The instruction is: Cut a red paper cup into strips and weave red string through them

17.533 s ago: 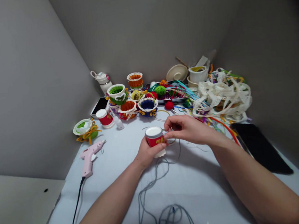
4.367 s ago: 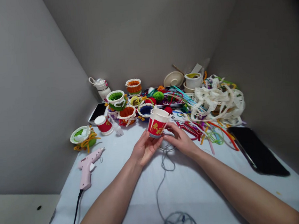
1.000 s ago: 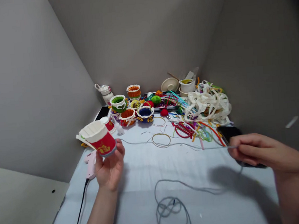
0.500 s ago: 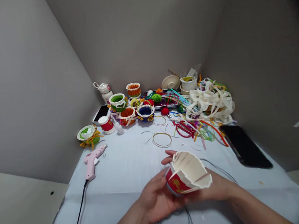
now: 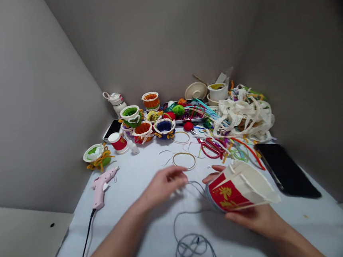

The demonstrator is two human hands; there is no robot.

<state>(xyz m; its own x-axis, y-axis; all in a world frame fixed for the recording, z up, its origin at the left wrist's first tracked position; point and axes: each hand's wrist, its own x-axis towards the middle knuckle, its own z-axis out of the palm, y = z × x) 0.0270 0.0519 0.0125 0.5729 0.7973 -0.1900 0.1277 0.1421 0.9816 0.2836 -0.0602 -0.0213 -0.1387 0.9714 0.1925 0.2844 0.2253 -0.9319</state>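
My right hand (image 5: 254,217) is wrapped around a red and white paper cup (image 5: 229,191), tilted with its mouth to the right. The cup's upper wall is slit into strips, and gold characters mark the red band. Grey cord (image 5: 194,246) is wound around its base. One length of that cord runs to my left hand (image 5: 167,185), whose curled fingers are closed on it beside the cup's base. More of the cord lies in loose loops on the white cloth below.
A pink glue gun (image 5: 101,186) with a black cable lies at left. A black phone (image 5: 286,170) is at right. Red scissors (image 5: 212,148), lace ribbon (image 5: 242,116), a gold ring (image 5: 184,161) and several yarn-wrapped cups (image 5: 164,129) occupy the back.
My right hand has carried the cup to the right and turned its side toward me. My left hand has left the cup and moved leftward to the cord. The loose cord loops show more fully.
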